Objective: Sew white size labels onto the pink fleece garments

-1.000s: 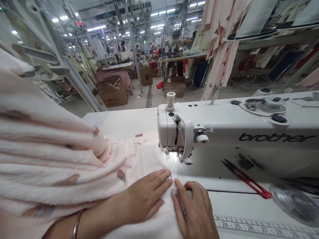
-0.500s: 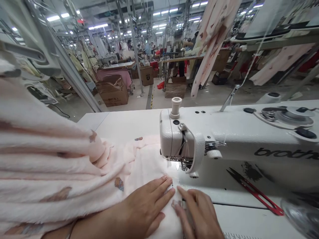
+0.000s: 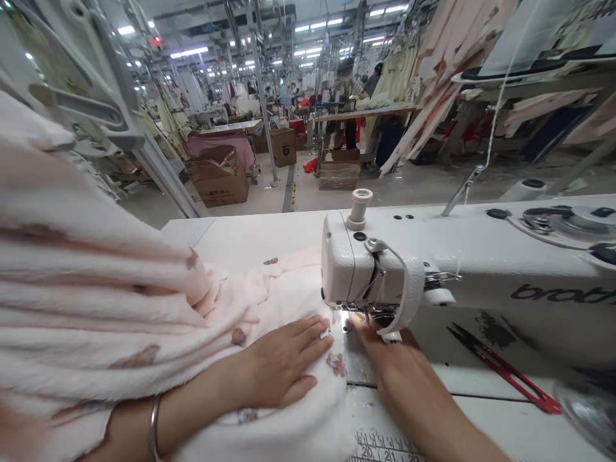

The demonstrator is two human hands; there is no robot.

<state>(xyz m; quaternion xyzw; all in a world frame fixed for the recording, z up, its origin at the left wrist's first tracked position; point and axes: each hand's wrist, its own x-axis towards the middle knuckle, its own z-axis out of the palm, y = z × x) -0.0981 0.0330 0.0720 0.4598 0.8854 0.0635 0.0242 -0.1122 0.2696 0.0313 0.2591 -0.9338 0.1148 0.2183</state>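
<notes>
Pink fleece fabric (image 3: 293, 301) lies bunched on the sewing machine (image 3: 433, 269) bed, left hand (image 3: 279, 362) flat on it with fingers spread, right hand (image 3: 385, 359) fingertips together at the presser foot (image 3: 359, 316), likely seam-feeding step, next needs steady guiding

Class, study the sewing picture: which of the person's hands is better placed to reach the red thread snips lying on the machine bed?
Probably the right hand: it is beside the needle, on the snips' side. The left hand lies flat on the pink fabric, farther away.
</notes>
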